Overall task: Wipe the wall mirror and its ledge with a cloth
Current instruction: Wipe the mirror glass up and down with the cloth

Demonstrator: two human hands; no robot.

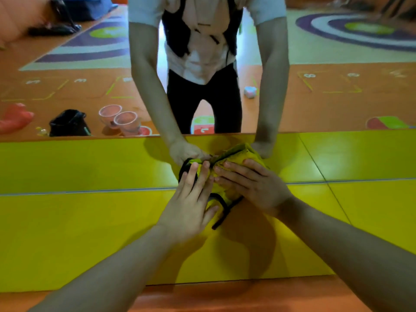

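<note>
Both my left hand (191, 199) and right hand (252, 188) press flat, fingers extended, on the bunched yellow cloth (225, 190) lying mid-ledge (90, 233), near the mirror (67, 86) base.

Both hands, left (191, 206) and right (256, 188), pressed flat on a bunched yellow cloth (227, 176) against the mirror (90, 86), above the yellow ledge (90, 233).

I see the cloth (225, 190), yellow with dark edging, bunched in a crumpled wad on the glossy yellow ledge (90, 233), right at the foot of the wall mirror (337, 86). The glass doubles the cloth's upper folds along that seam.
</note>
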